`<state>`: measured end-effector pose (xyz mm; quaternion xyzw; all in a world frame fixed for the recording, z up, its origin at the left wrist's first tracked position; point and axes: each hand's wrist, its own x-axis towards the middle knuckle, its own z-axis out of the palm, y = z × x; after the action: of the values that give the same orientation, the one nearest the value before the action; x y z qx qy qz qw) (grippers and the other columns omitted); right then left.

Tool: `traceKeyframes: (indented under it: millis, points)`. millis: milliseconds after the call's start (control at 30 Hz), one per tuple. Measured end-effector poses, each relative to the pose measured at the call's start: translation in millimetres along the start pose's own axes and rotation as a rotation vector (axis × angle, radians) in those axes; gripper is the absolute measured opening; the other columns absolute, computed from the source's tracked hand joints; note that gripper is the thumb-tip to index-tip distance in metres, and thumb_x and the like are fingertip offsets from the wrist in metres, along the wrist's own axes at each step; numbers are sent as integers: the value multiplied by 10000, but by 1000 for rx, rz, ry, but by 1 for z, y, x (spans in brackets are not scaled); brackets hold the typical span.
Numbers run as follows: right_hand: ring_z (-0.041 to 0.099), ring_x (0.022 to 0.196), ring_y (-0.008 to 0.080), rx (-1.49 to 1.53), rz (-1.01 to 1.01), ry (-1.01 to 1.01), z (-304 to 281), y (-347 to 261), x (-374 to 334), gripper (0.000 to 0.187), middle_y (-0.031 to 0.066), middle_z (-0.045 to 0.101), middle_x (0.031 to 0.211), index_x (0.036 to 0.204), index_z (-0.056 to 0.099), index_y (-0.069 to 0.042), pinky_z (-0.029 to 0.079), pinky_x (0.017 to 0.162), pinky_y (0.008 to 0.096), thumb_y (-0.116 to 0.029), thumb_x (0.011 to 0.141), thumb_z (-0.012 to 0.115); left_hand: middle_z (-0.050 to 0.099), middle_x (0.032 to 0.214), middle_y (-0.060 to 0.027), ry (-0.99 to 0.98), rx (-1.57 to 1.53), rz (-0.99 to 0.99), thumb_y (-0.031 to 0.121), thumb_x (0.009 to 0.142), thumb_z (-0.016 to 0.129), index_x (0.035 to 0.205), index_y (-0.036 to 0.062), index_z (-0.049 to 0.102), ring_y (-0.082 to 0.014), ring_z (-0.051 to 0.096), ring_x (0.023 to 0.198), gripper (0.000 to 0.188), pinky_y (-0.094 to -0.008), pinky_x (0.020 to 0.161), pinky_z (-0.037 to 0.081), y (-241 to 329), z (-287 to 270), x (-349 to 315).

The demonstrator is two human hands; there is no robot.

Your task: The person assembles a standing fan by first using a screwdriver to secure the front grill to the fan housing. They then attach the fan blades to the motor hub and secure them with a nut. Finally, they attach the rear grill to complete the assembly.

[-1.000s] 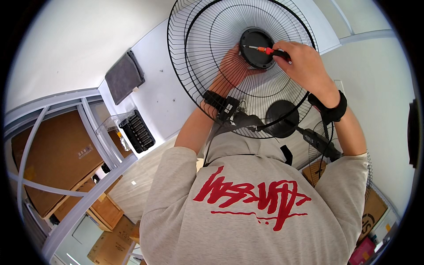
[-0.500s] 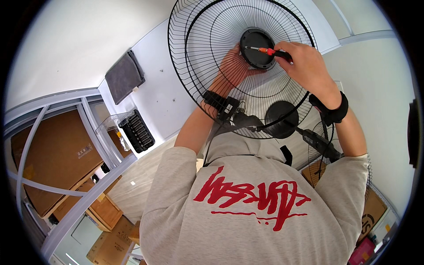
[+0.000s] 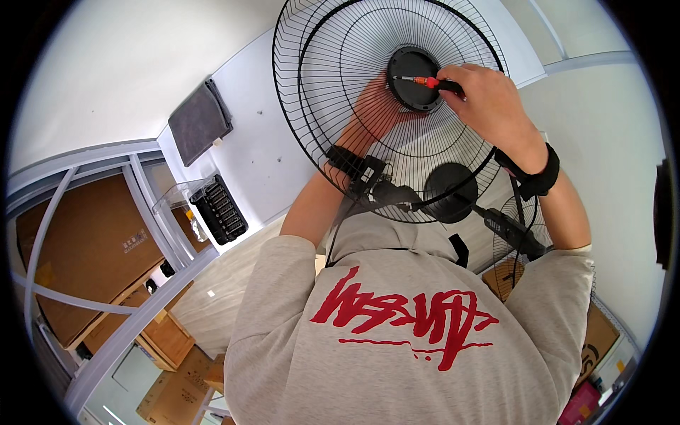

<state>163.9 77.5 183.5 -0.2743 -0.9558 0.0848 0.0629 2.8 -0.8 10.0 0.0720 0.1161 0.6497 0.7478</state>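
Screwdriver [image 3: 427, 81] in right grip [image 3: 487, 99], fan guard [image 3: 411, 98] over left grip [image 3: 378, 112]

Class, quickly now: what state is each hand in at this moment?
Left hand: behind the fan guard, partly hidden; whether its fingers are closed cannot be told.
Right hand: closed, holding a screwdriver.

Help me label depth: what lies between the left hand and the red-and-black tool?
The black centre disc of the wire guard, seen in the head view.

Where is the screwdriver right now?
In the head view, upper right of centre: the screwdriver is in the right grip, its shaft seen across the black hub.
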Motion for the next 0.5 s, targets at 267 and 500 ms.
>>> traceKeyframes:
  millis: [267, 500]
  points:
    - [668, 733, 297, -247, -291, 89, -9, -21, 15, 158, 115, 617, 817, 906, 660, -39, 552, 626, 359, -48, 749, 646, 523, 1317, -92, -27, 444, 102, 465, 857, 622, 1359, 45, 395, -231, 543, 1184, 692, -367, 985, 491, 0, 3, 0]
    - [663, 728, 311, -272, -279, -79, -19, -37, 32, 208, 153, 618, 803, 968, 632, 14, 546, 618, 380, -38, 766, 621, 451, 1373, -159, -101, 489, 178, 380, 1033, 288, 1379, 73, 392, -335, 510, 1219, 474, -579, 914, 517, -7, -18, 8]
